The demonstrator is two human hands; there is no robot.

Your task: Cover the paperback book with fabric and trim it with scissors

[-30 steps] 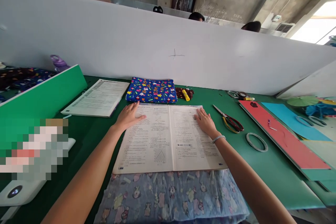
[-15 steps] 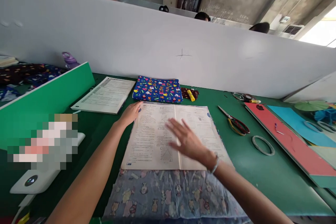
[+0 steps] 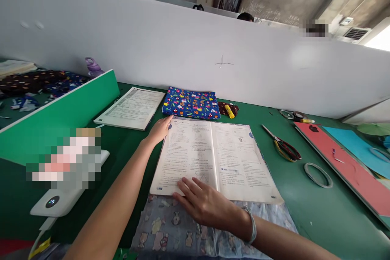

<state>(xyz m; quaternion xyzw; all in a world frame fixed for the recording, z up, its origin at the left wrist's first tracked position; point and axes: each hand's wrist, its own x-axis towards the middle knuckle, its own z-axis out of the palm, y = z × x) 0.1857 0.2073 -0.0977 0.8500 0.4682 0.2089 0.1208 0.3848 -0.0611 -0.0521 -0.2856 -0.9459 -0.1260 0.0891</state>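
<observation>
An open booklet (image 3: 234, 146) with printed pages lies on a grey-blue sheet patterned with cartoon animals (image 3: 161, 227), which sticks out below its bottom edge. My left hand (image 3: 160, 131) rests at the booklet's top left corner, fingers stretched out along the edge. Over the bottom of the left page lies my right hand (image 3: 202, 203), palm down with fingers spread and a bracelet at the wrist; part of the page and sheet is hidden under it. Just beyond the booklet is a folded blue patterned cloth (image 3: 191, 103).
Scissors (image 3: 283, 146) and a grey ring of tape (image 3: 318, 174) lie to the right, near a red board (image 3: 350, 162). A yellow glue stick (image 3: 229, 111) is behind. Printed papers (image 3: 131, 107), a green divider (image 3: 67, 109) and a white power bank (image 3: 57, 203) stand left.
My right hand has come down and toward me, from above the middle of the booklet to the bottom of the left page. My left hand stays at the corner. The view has shifted slightly.
</observation>
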